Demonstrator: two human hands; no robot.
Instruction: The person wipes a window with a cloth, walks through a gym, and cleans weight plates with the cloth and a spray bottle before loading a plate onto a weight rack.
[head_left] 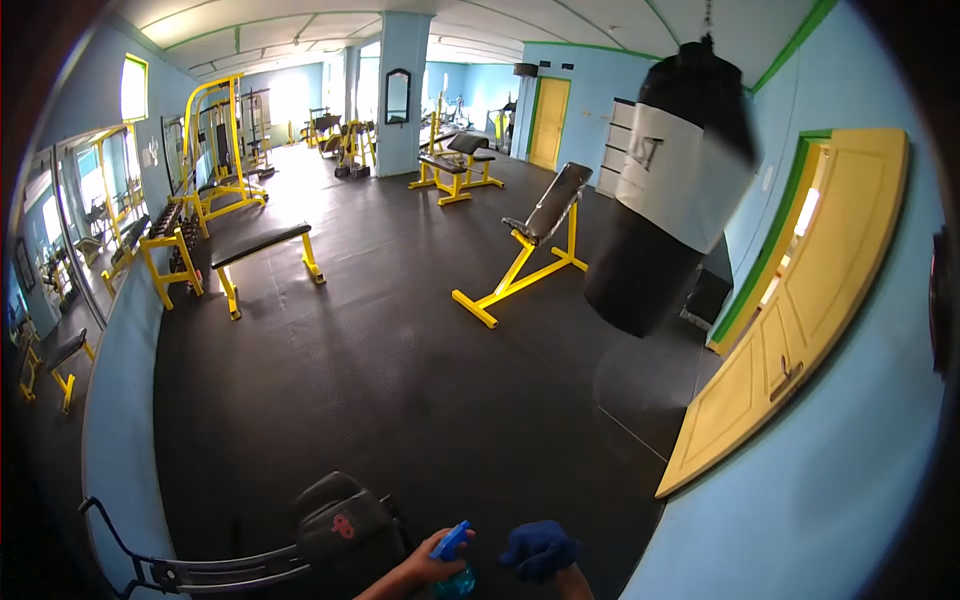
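Note:
At the bottom of the head view, my left hand [424, 563] is wrapped around a spray bottle [452, 541] with a blue trigger head and a turquoise body. Just to its right, a bunched dark blue cloth [541, 549] is in my right hand [571, 580], covering most of the fingers. The two hands are apart, low over the dark floor. Left of the bottle stands a black padded machine seat [340, 520] with a red emblem.
A punching bag [670, 185] hangs at right beside an open yellow door [790, 320]. An incline bench [545, 225] and a flat bench [262, 243] stand on the black floor [380, 390]. Dumbbells on a rack [172, 250] and mirrors [90, 220] line the left wall.

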